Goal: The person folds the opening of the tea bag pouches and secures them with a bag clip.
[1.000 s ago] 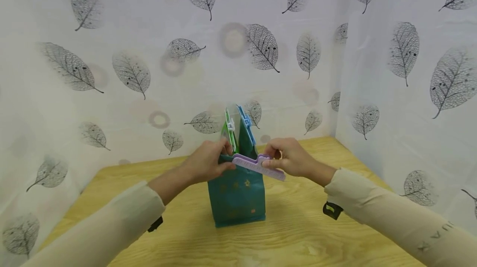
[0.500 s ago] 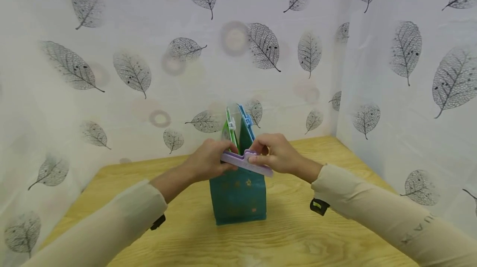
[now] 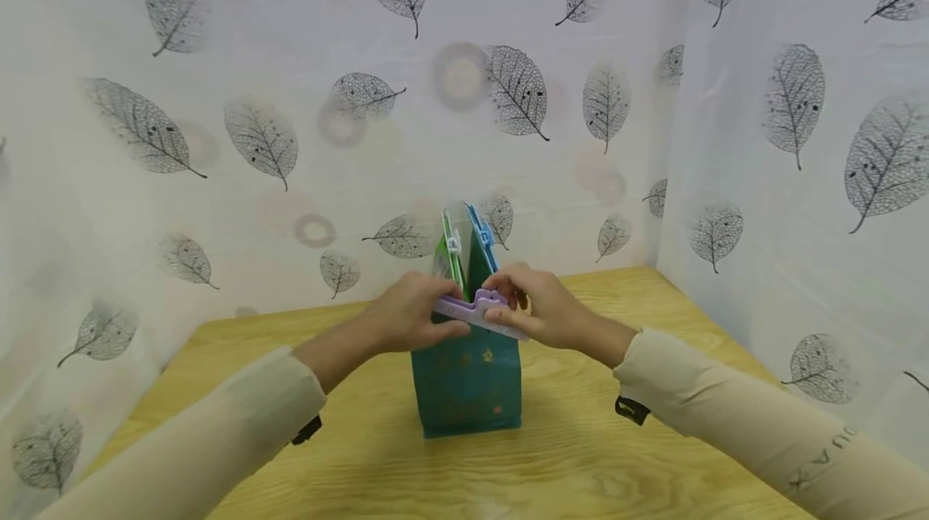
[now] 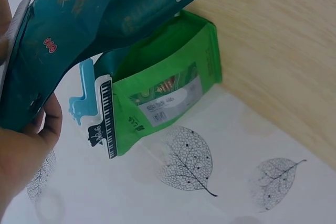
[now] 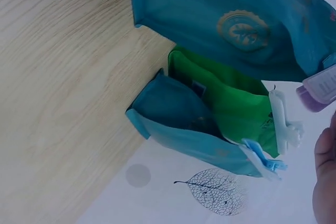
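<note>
A teal pouch (image 3: pixel 468 391) stands upright on the table, with a purple bag clip (image 3: pixel 475 312) lying across its top edge, sloping down to the right. My left hand (image 3: pixel 406 314) pinches the pouch's top at the left end of the clip, some fingers hidden behind it. My right hand (image 3: pixel 547 312) grips the clip near its raised middle between thumb and fingers. The clip's end (image 5: pixel 320 87) shows at the pouch's edge in the right wrist view. Behind stand a green pouch (image 5: pixel 236 114) with a white clip (image 5: pixel 283 121) and another teal pouch (image 5: pixel 178 129) with a blue clip (image 5: pixel 260 156).
The wood-grain table (image 3: pixel 595 455) carries all the pouches. A white leaf-print sheet (image 3: pixel 290 12) walls in the back and sides. The two clipped pouches stand close behind the front one.
My right hand has moved left with the purple clip, which slid left along the pouch's top until its left end reached my left fingers. In the last half second both hands barely moved.
</note>
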The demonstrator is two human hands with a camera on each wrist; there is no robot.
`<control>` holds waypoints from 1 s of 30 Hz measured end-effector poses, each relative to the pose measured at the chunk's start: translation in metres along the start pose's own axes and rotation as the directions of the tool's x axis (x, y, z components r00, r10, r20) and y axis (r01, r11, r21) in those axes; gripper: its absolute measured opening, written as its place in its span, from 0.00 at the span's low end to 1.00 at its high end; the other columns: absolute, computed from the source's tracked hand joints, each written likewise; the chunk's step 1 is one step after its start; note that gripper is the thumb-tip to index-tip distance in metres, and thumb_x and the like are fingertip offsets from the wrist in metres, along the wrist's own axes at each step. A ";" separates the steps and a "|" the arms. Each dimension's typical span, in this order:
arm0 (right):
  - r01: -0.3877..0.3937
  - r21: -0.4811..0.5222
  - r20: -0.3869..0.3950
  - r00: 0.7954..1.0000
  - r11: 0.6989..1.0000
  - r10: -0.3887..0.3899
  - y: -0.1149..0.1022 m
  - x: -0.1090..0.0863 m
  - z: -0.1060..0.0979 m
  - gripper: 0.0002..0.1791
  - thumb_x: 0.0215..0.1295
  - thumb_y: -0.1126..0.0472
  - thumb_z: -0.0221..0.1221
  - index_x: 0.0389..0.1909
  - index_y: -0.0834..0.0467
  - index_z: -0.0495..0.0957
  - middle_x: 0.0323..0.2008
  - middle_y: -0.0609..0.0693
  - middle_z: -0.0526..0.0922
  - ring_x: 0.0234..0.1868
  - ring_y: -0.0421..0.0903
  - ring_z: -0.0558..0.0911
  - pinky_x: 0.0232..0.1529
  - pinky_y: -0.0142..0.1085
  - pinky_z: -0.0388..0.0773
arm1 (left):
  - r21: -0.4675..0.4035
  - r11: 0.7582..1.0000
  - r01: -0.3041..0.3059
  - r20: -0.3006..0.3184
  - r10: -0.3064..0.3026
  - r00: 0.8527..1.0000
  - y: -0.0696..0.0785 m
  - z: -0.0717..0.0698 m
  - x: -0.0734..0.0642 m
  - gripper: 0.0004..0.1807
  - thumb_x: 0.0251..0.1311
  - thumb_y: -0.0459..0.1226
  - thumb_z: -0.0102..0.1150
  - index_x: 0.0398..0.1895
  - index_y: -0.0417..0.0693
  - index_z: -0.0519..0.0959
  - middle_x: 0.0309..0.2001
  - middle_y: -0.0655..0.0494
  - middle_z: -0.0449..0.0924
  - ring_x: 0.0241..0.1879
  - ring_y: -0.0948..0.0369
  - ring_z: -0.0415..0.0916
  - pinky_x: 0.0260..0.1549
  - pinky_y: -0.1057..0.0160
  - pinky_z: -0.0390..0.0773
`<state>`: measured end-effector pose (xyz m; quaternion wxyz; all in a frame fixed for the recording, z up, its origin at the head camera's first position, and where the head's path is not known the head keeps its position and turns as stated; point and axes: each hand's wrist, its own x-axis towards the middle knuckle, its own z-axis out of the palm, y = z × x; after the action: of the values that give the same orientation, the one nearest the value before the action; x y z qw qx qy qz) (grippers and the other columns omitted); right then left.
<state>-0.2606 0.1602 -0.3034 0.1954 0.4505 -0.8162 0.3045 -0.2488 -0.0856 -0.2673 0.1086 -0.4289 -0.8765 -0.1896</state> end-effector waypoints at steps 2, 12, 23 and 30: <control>-0.007 -0.018 0.020 1.000 1.000 0.007 0.002 -0.003 0.000 0.12 0.63 0.57 0.68 0.42 0.58 0.79 0.29 0.43 0.75 0.28 0.37 0.70 0.29 0.35 0.72 | -0.013 1.000 -0.012 -0.001 0.012 1.000 -0.001 0.000 -0.001 0.11 0.62 0.43 0.67 0.33 0.45 0.82 0.26 0.58 0.83 0.22 0.69 0.73 0.23 0.70 0.75; 0.085 -0.128 0.006 0.996 0.988 -0.085 0.007 -0.014 0.008 0.12 0.58 0.61 0.71 0.27 0.55 0.75 0.23 0.43 0.73 0.24 0.36 0.67 0.26 0.28 0.66 | 0.088 0.996 -0.028 -0.078 0.034 0.996 0.001 0.002 -0.001 0.11 0.61 0.45 0.68 0.29 0.47 0.83 0.23 0.61 0.80 0.19 0.70 0.66 0.20 0.71 0.68; 0.119 -0.242 -0.086 0.986 0.963 -0.144 0.008 -0.019 0.021 0.12 0.58 0.62 0.70 0.29 0.56 0.74 0.23 0.44 0.70 0.24 0.37 0.66 0.25 0.28 0.63 | 0.210 0.975 -0.074 -0.132 0.104 0.986 -0.003 0.004 0.000 0.12 0.59 0.46 0.69 0.26 0.50 0.81 0.21 0.63 0.76 0.19 0.69 0.64 0.21 0.71 0.65; 0.064 -0.167 0.107 0.993 0.984 -0.046 0.011 -0.026 0.013 0.09 0.62 0.60 0.68 0.33 0.56 0.76 0.25 0.44 0.76 0.23 0.37 0.71 0.25 0.26 0.68 | 0.199 0.979 -0.032 -0.158 0.064 0.985 -0.002 0.006 -0.007 0.18 0.59 0.47 0.70 0.44 0.45 0.81 0.32 0.59 0.81 0.32 0.63 0.73 0.34 0.62 0.76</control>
<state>-0.2575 0.1723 -0.3316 0.1994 0.4697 -0.8354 0.2044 -0.2464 -0.0891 -0.2753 0.2264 -0.4203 -0.8684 -0.1341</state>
